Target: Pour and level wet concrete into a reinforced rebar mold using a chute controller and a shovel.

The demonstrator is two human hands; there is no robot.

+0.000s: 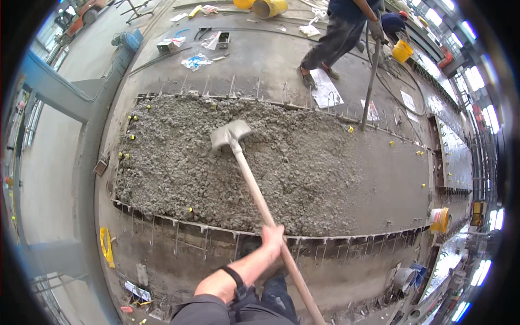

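My left hand (pixel 272 238) is wrapped around the wooden handle of a shovel (pixel 252 184), partway along its length. The shovel's wide, mud-grey blade (pixel 232 135) is over the lumpy wet concrete (pixel 179 162), slightly blurred; whether it touches the surface I cannot tell. The concrete fills a long, low form (pixel 319 236) with metal rods along its sides. Toward the right its surface turns into smoother concrete (pixel 398 179). The handle's lower end runs out past the bottom of the view, and my right hand does not show.
Across the form a co-worker (pixel 338 38) in dark trousers holds a long pole (pixel 371 81) reaching to its far edge. Another person bends beside a yellow bucket (pixel 402 51). A white-and-yellow bucket (pixel 439 220) stands at the right end. Blue-grey steel framing (pixel 89 162) lines the left.
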